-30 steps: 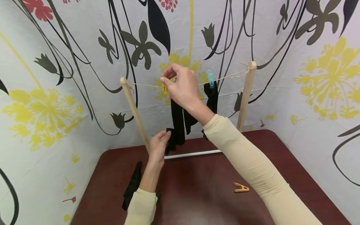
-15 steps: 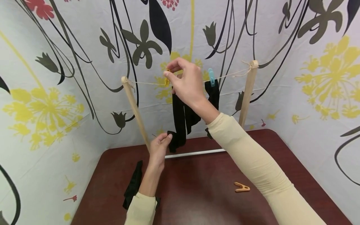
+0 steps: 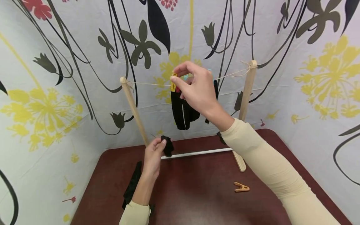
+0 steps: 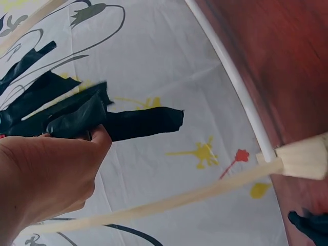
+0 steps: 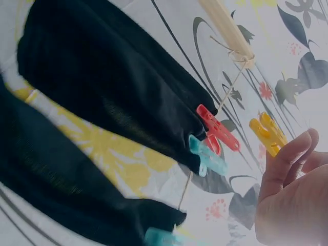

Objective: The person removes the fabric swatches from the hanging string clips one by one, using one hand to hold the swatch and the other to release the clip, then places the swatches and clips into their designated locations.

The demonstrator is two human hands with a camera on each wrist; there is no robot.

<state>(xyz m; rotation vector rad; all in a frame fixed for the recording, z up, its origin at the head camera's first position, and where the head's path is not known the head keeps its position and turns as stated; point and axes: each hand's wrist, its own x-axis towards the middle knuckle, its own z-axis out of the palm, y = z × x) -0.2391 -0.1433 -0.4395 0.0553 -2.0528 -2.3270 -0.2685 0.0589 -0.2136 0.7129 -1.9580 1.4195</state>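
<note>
While hands [image 3: 198,90] [image 3: 152,157] pinch yellow clip [image 5: 268,134] (right), apparently cloth [image 3: 168,147] (left), head view alone shows orange clip [image 3: 244,189].

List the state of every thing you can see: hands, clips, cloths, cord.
Left hand: pinching a loose black cloth
Right hand: pinching the yellow clip
Yellow clip: held, jaws gripping nothing
Red clip: clipped to hanging black cloth
Blue clips: clipped to hanging cloths
Orange clip: lying unused on the table
Black cloth on table: lying, partly hidden
Cord: tied to both posts
</note>
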